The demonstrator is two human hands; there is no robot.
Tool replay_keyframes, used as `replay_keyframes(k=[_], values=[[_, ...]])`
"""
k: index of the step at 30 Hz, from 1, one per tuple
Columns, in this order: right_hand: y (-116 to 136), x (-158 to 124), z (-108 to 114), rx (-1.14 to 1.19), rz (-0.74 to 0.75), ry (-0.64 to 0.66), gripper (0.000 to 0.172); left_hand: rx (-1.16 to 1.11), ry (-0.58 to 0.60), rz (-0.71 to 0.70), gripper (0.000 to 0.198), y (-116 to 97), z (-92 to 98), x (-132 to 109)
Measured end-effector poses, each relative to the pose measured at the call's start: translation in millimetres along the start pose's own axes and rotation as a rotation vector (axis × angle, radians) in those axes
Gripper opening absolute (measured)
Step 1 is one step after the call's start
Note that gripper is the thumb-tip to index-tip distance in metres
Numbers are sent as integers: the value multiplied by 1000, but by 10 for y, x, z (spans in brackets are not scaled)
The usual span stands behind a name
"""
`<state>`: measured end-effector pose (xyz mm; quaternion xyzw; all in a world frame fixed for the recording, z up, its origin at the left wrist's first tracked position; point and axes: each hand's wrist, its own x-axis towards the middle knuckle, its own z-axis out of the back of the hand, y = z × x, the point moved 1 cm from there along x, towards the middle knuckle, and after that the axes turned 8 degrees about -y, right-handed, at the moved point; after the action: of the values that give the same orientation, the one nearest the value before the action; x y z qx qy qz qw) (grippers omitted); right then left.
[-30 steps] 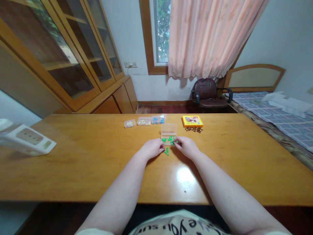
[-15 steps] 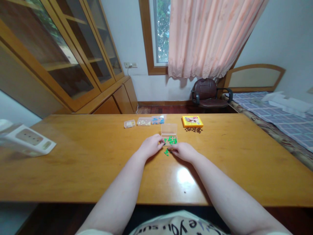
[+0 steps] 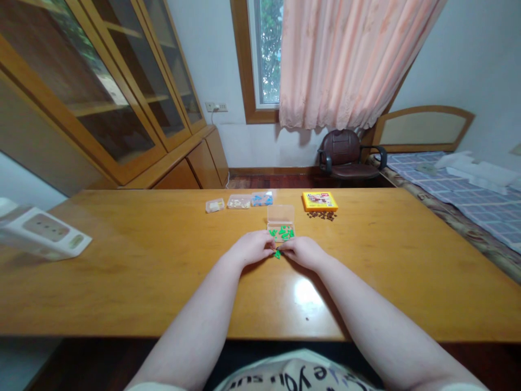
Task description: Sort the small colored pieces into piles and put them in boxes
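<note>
A small clear plastic box (image 3: 280,214) stands with its hinged lid raised, and several small green pieces (image 3: 284,233) lie inside it. On the table just in front of the box is a little cluster of loose green pieces (image 3: 277,254). My left hand (image 3: 254,248) rests at the left of this cluster, fingertips pinched together; whatever they hold is too small to make out. From the right, my right hand (image 3: 304,252) pinches at the cluster's upper edge, its fingertips on a small green piece. The two hands' fingertips almost meet.
Farther back stand clear boxes with blue pieces (image 3: 262,199) and cream pieces (image 3: 239,201), plus a smaller box (image 3: 215,205). A yellow box (image 3: 319,201) sits back right, with brown pieces (image 3: 322,215) before it. A white appliance (image 3: 49,231) stands on the left.
My left hand has come away from the left edge of the clear box, moving slightly toward me to the loose green pieces. My right hand has barely shifted. The loose cluster looks smaller.
</note>
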<state>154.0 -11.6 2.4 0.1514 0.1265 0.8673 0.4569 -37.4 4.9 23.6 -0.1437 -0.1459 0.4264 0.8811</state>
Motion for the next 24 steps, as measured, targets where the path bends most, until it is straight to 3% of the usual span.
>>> replay_keyframes(k=[4, 18, 21, 24], values=[[8, -2, 5, 0, 10, -33, 23, 7, 67, 11, 11, 28, -56, 5], [37, 9, -13, -31, 14, -47, 20, 44, 107, 75, 12, -3, -62, 21], [16, 0, -2, -11, -4, -115, 20, 46, 110, 71, 13, -8, -54, 13], [-33, -11, 32, 49, -47, -272, 21, 44, 104, 66, 14, -22, -37, 7]])
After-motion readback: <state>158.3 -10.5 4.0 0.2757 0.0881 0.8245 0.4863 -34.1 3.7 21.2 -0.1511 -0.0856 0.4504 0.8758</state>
